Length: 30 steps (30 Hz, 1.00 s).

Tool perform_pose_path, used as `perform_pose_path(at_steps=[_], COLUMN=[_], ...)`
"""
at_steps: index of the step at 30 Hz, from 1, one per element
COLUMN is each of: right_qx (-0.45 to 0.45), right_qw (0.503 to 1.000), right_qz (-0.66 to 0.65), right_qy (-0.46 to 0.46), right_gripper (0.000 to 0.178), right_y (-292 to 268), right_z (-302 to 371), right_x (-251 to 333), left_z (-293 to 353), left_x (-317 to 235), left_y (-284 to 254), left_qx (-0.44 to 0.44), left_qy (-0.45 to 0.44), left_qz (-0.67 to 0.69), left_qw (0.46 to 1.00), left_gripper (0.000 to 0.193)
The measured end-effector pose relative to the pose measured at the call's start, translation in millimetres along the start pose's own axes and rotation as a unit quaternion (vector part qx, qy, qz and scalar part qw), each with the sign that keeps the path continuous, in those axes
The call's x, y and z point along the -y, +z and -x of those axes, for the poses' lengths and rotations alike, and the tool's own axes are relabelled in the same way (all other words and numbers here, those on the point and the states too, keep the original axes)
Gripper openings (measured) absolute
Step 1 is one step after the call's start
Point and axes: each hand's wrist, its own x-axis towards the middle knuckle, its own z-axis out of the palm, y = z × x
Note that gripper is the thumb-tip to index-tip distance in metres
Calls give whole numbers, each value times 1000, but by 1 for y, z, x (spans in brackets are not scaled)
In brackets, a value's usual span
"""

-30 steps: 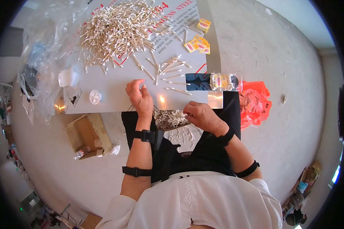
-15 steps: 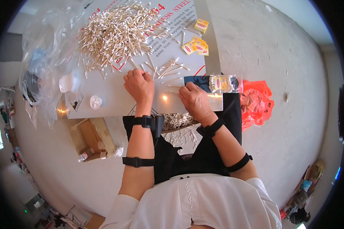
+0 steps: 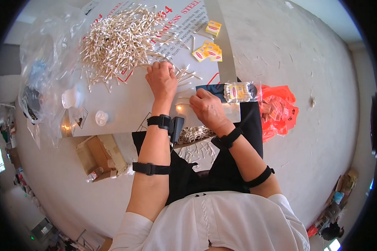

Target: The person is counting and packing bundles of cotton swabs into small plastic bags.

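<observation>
A heap of cotton swabs (image 3: 117,42) covers the far left of the metal-topped table, and a small loose group of swabs (image 3: 187,75) lies nearer to me. At that group's left edge my left hand (image 3: 161,83) is bent down with curled fingers. Its fingertips touch the swabs, but what they grip is hidden. My right hand (image 3: 209,109) is closed near the front edge, with a few cotton swabs (image 3: 182,99) sticking out leftward from its fingertips. Just beyond it, a clear packet of swabs (image 3: 237,92) with a yellow label rests on a dark pad (image 3: 213,88).
Yellow cards (image 3: 208,52) and a yellow box (image 3: 213,27) lie at the far right. A small white tub (image 3: 101,118) and clear plastic bags (image 3: 50,54) are on the left. Below stand a cardboard box (image 3: 100,154), a box of swabs (image 3: 192,134) and a red bag (image 3: 278,109).
My left hand has moved right and away from me, up to the small group of swabs. My right hand stays closed in nearly the same place. The whole view has shifted slightly.
</observation>
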Motion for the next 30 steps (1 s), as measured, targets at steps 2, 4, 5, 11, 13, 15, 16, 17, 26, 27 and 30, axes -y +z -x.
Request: perform_pose_path(at_steps=[2, 4, 5, 11, 13, 15, 16, 17, 26, 27, 30], right_qx=[7, 7, 7, 6, 3, -1, -2, -3, -45, -46, -51], right_qw=[1000, 1000, 1000, 1000, 1000, 1000, 1000, 1000, 994, 994, 993], right_qz=[-11, -10, -10, -14, -12, -13, -15, -17, -87, -88, -88], right_qy=[-1, 0, 2, 12, 16, 16, 15, 15, 46, 46, 52], right_gripper=[10, 9, 9, 10, 10, 10, 11, 11, 16, 16, 18], right_y=[1, 2, 2, 4, 4, 4, 4, 4, 6, 5, 0], right_z=[-1, -1, -1, -1, 1, 2, 1, 1, 6, 8, 13], right_x=[-1, -1, -1, -1, -3, -4, -3, -2, -4, -5, -11], left_z=[3, 4, 4, -3, -3, -5, -6, -7, 12, 21, 51], left_x=[0, 0, -1, -8, -15, -17, -16, -14, -10, -13, -20], left_y=[0, 0, 0, 0, 1, 4, 5, 6, -21, -30, -56], left_qx=[-2, -3, -3, -60, -11, 15, 37, 37, -29, -1, 76], left_qy=[18, 24, 25, 43, 88, 87, 85, 85, 109, 122, 151], left_qz=[7, 11, 11, 63, 63, 64, 63, 63, 179, 187, 199], left_qw=[1000, 1000, 1000, 995, 994, 994, 994, 994, 977, 975, 965], left_gripper=[12, 15, 15, 18, 17, 16, 15, 15, 13, 13, 13])
